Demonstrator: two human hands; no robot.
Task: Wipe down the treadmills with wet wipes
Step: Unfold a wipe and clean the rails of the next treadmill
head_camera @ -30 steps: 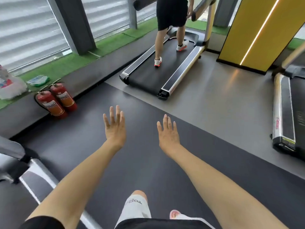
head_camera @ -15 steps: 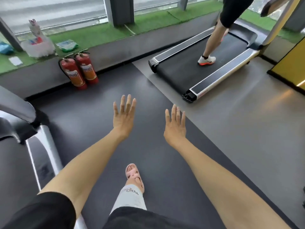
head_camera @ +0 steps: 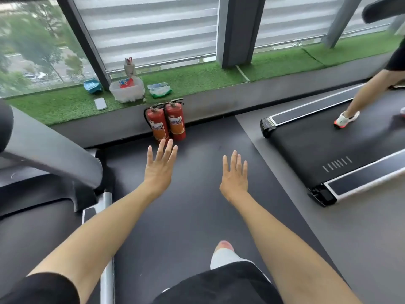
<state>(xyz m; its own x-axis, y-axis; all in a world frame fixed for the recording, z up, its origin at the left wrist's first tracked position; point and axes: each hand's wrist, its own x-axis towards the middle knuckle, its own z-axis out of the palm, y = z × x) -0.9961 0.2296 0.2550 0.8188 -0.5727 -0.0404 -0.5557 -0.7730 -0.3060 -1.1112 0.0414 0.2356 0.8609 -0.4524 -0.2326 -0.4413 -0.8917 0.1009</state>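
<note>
Fingers (head_camera: 162, 148) straight and slightly apart on both hands. I see the left hand (head_camera: 161, 172) and right hand (head_camera: 234, 181) stretched forward above the dark floor, holding nothing. The wet wipes pack (head_camera: 160, 89) lies on the green turf strip (head_camera: 197, 80) by the window, behind two red fire extinguishers (head_camera: 166, 122). One treadmill (head_camera: 43, 150) stands at my left, another treadmill (head_camera: 317, 148) at right, where a person (head_camera: 370, 88) is walking.

- The blinds (head_camera: 149, 29) are striped white and grey.
- The turf (head_camera: 197, 82) is bright green.
- Both extinguishers (head_camera: 175, 122) are red with orange-and-white labels.
- The treadmill (head_camera: 306, 150) has a black belt marked with a row of white dashes, and its black side rails are edged in silver.
- The mat (head_camera: 197, 205) is charcoal, and the floor (head_camera: 361, 238) is a paler grey.
- The shoe (head_camera: 345, 120) is white with an orange-red sole.
- The wipes pack (head_camera: 160, 90) is green and white.
</note>
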